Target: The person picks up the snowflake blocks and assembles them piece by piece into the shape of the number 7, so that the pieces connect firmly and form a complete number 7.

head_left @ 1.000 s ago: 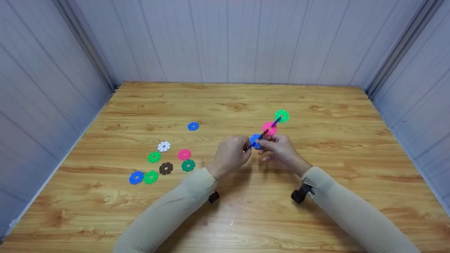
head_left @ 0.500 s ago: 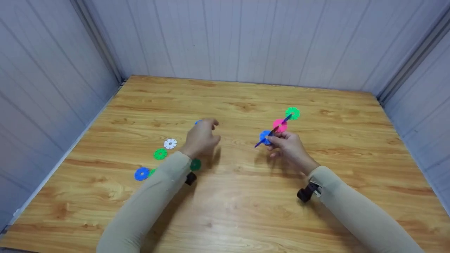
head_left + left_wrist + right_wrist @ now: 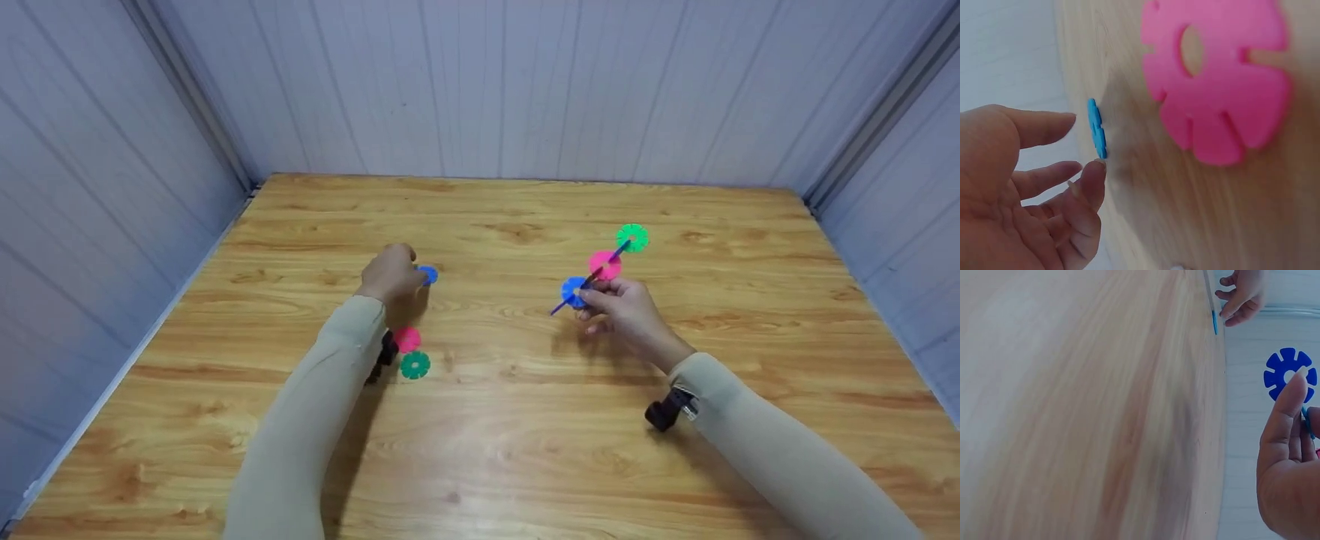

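Head view: right fingers [image 3: 616, 286] hold one chain [image 3: 604, 262]; three single discs [image 3: 429, 276] [image 3: 408, 340] [image 3: 415, 365].

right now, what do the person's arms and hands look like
The left hand and right hand wear no gloves. The left beige fabric sleeve and right beige fabric sleeve are long and plain. A small black left wrist device and a small black right wrist device are worn too.
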Motion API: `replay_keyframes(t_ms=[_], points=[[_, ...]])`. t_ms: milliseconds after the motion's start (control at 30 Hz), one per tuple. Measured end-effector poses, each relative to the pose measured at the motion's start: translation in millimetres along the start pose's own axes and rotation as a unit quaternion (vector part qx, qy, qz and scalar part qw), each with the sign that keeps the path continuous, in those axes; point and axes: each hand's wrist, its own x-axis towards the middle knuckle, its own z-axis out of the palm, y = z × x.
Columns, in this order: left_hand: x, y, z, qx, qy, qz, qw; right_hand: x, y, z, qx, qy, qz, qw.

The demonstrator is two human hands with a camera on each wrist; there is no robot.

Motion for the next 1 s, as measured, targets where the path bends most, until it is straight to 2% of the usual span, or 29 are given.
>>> replay_keyframes(t_ms=[233, 400, 467, 667, 800, 1000], points=[[7.2, 1.9, 2.0, 0.026, 0.009, -0.005, 0.9996, -3.7, -2, 2, 0.016, 0.007, 0.004, 0.9998], [3.7, -0.3, 0.8, 0.029, 0.003, 0.000, 0.9996, -7.2, 1, 11, 0.017, 0.010, 0.014, 0.9997], [1.3, -1.8, -1.5, 0.017, -0.004, 0.001, 0.9999, -6.6, 1, 14, 0.022, 0.012, 0.012, 0.9996], [-6.0, -4.3, -9.5, -0.027, 0.008, 0.000, 0.9996, -0.7, 0, 22, 0.037, -0.001, -0.004, 0.9993], [-6.7, 0.4, -7.3, -0.045, 0.006, 0.008, 0.9990, 1.3, 0, 23, 0.030, -0.003, -0.003, 0.9995], [-13.1, 11.8, -0.9, -0.102, 0.001, 0.009, 0.9947, 1.5, 0, 22, 0.043, -0.001, -0.005, 0.9991]])
